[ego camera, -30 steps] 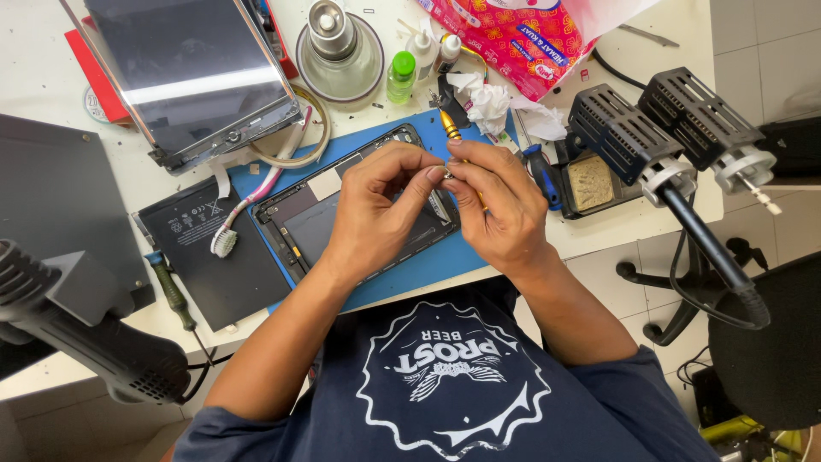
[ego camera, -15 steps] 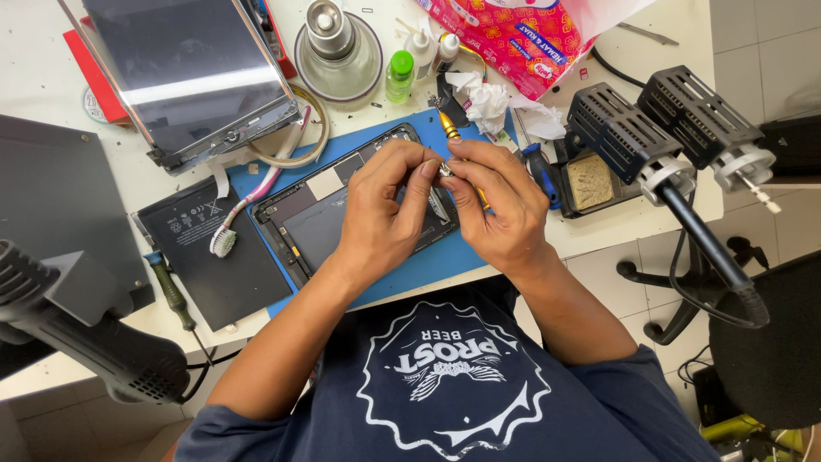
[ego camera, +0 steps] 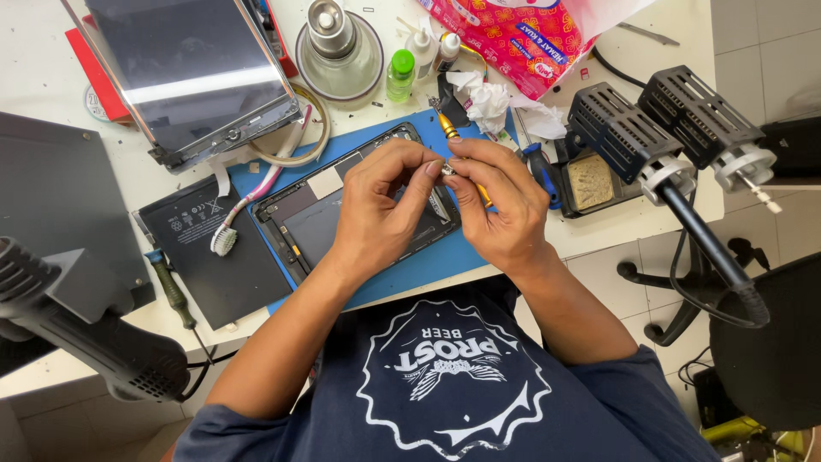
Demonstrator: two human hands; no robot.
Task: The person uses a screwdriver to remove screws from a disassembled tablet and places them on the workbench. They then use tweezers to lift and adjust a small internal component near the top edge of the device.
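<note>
Over a cluttered white worktop (ego camera: 51,51), a person's left hand (ego camera: 376,214) and right hand (ego camera: 500,210) meet fingertip to fingertip, both pinched shut on a tiny metal part (ego camera: 446,170). The right hand also grips a yellow-handled screwdriver (ego camera: 457,145). Beneath them lies an opened tablet (ego camera: 316,214) on a blue mat (ego camera: 410,274), a detached screen (ego camera: 192,73) nearby.
</note>
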